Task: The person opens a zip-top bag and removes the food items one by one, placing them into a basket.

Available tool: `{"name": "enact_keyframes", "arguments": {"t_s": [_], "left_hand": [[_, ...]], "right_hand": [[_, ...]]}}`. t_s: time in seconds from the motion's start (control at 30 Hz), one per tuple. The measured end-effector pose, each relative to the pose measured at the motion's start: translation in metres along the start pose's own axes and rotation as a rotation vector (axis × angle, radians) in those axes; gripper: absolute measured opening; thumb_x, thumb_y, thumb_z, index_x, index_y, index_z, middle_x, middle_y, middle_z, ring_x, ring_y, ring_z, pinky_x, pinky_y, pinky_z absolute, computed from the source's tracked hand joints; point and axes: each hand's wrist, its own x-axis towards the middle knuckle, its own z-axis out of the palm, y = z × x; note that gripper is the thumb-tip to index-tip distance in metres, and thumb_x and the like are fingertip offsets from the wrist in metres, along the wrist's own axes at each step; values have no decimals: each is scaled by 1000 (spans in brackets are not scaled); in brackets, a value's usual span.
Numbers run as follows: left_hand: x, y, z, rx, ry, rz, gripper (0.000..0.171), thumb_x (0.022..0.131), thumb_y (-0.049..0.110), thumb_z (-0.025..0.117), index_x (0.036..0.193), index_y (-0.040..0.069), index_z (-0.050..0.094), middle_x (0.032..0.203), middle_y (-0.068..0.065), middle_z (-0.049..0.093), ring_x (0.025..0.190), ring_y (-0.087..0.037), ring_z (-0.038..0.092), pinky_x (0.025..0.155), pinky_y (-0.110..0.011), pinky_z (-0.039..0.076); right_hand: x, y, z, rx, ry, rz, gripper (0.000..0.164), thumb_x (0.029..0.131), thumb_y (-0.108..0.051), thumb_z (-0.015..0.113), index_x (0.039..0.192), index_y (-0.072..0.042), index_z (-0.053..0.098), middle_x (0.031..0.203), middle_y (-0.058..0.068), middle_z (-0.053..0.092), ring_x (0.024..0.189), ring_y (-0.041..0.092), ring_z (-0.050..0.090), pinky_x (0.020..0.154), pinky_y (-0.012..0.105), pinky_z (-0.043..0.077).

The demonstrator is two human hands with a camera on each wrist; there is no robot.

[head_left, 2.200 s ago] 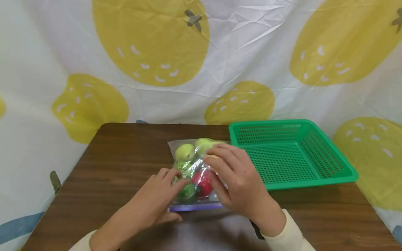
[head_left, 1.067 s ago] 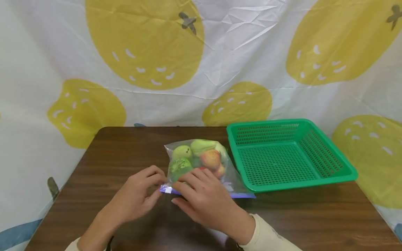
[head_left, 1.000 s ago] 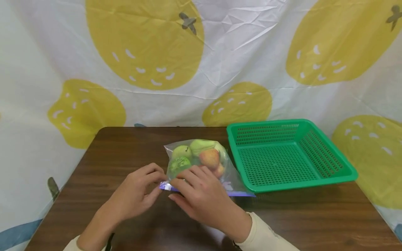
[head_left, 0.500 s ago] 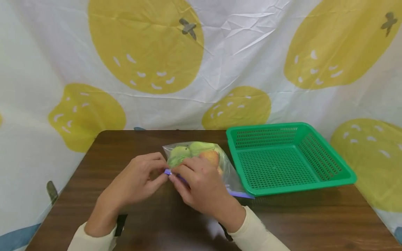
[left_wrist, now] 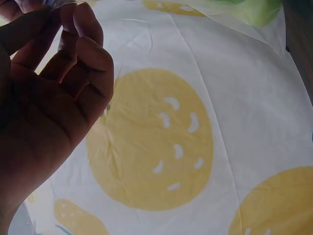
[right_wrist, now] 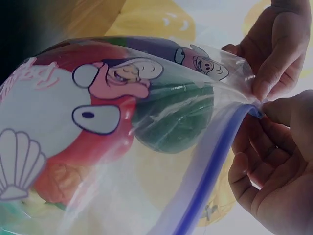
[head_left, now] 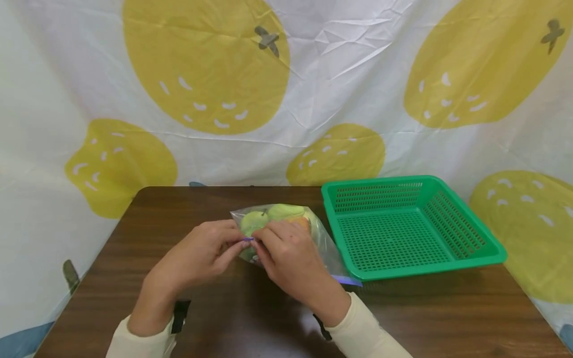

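A clear zip bag (head_left: 329,251) with a purple zip strip (head_left: 346,280) along its near edge lies in front of me, filled with fruit. Through the plastic show a pear (head_left: 286,212), a round green fruit (head_left: 253,222) and an orange-red fruit (head_left: 302,222). My left hand (head_left: 201,253) pinches the left end of the strip between thumb and fingers. Right beside it, my right hand (head_left: 293,261) pinches the strip too, their fingertips almost meeting. In the right wrist view, the strip (right_wrist: 208,174) curves up into the fingers, and a red item (right_wrist: 120,134) and dark green round item (right_wrist: 173,122) show behind cartoon prints.
A green plastic basket (head_left: 414,271) with mesh sides stands just right of the bag, and the strip's right end reaches its near left corner. All of it is on a dark wooden table (head_left: 147,233). Behind hangs a white cloth (head_left: 233,159) with yellow fruit prints.
Both hands, earlier loosely over the bag, have come to the zip strip and pinch its left end. That corner has lifted and moved away from me, covering more fruit.
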Motion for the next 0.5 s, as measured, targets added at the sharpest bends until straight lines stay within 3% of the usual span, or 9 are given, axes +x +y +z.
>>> {"name": "enact_keyframes", "arguments": {"t_s": [0.5], "left_hand": [[1, 4, 3, 49, 101, 52, 11, 91, 9, 70, 82, 14, 75, 79, 12, 55, 63, -1, 46, 58, -19, 43]], "right_hand": [[-4, 5, 3, -36, -78, 27, 4, 98, -17, 62, 98, -13, 61, 87, -4, 59, 82, 14, 59, 69, 32, 39]]}}
